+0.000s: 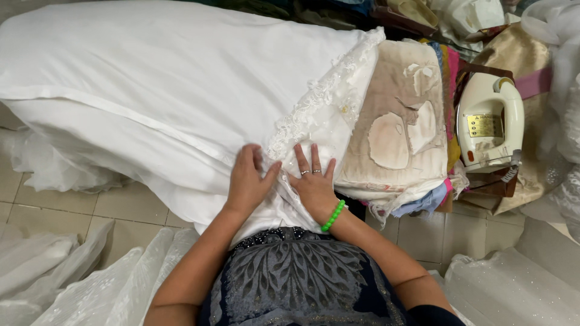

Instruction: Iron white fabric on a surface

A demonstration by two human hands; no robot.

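Note:
A big white garment (163,84) lies spread over an ironing surface, with a beaded lace trim (320,96) running along its right edge. My left hand (248,181) presses flat on the white cloth near the lower end of the lace, fingers slightly apart. My right hand (313,181), with rings and a green bead bracelet (333,215) at the wrist, lies flat just right of it on the same cloth, fingers spread. Neither hand grips anything.
A worn, scorched beige pad (399,121) covers the board's right end over stacked coloured cloths. A cream iron (489,121) stands on end at the right. White tulle (78,278) lies on the tiled floor (54,205) left and right. Piled fabrics fill the back.

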